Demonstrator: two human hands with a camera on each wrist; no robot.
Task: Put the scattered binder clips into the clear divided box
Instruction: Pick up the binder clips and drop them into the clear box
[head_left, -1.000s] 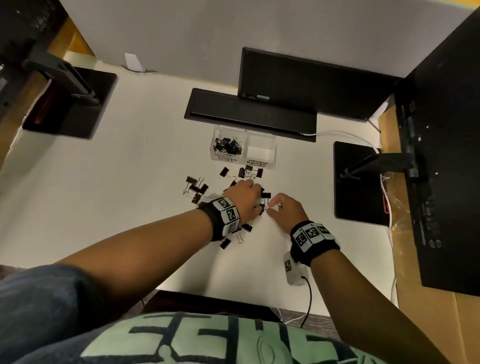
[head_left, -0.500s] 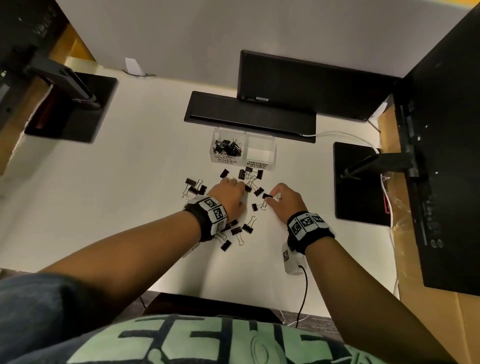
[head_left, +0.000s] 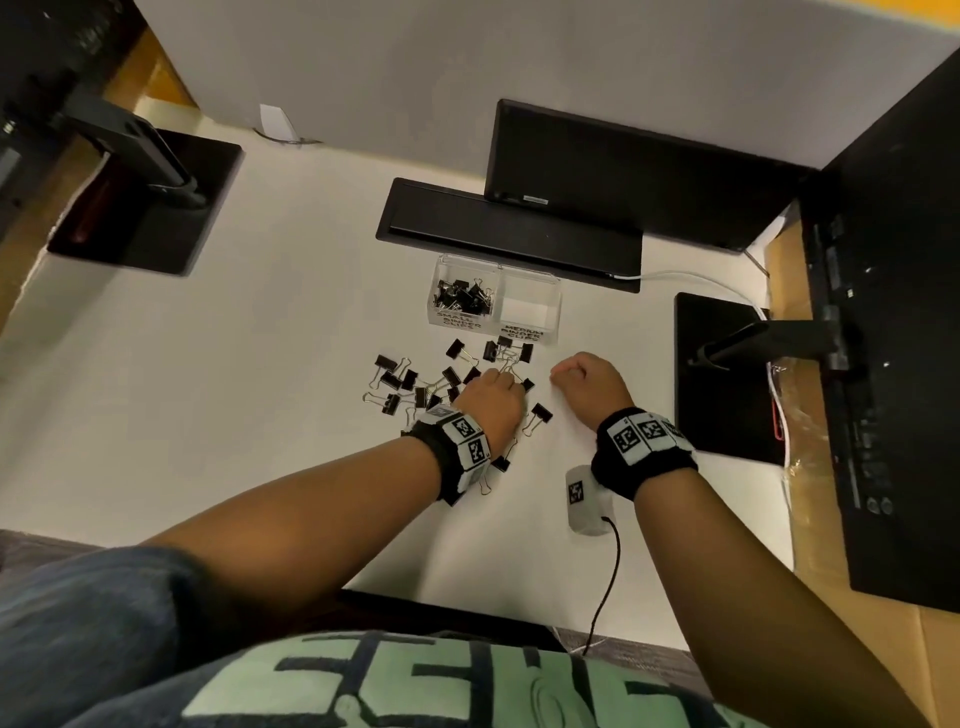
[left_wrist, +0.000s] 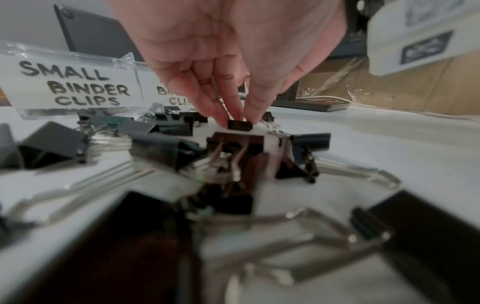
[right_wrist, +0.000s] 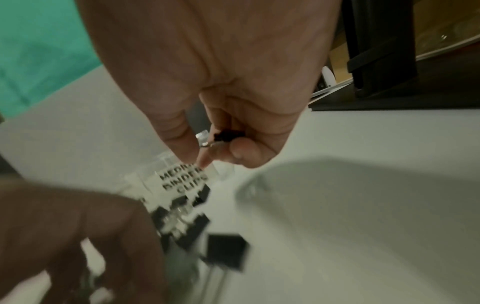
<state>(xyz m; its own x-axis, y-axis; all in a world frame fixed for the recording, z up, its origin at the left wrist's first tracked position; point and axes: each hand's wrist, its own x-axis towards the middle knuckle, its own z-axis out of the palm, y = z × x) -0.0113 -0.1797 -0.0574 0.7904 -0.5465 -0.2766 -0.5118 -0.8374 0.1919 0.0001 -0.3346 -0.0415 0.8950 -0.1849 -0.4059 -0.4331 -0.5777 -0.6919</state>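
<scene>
Several black binder clips lie scattered on the white desk in front of the clear divided box. Its left compartment, labelled small binder clips, holds several clips; the right one, labelled medium, looks empty. My left hand reaches down into the pile and pinches a small black clip between fingertips and thumb. My right hand, lifted just right of the pile, has its fingers curled round a small black clip with silver handles.
A black tray and a dark monitor stand behind the box. Monitor stand bases sit at the right and far left. A white device with a cable lies near my right wrist.
Both hands have moved forward toward the box. The right hand has lifted off the desk with a clip in it. The left hand has shifted onto another clip in the pile.
</scene>
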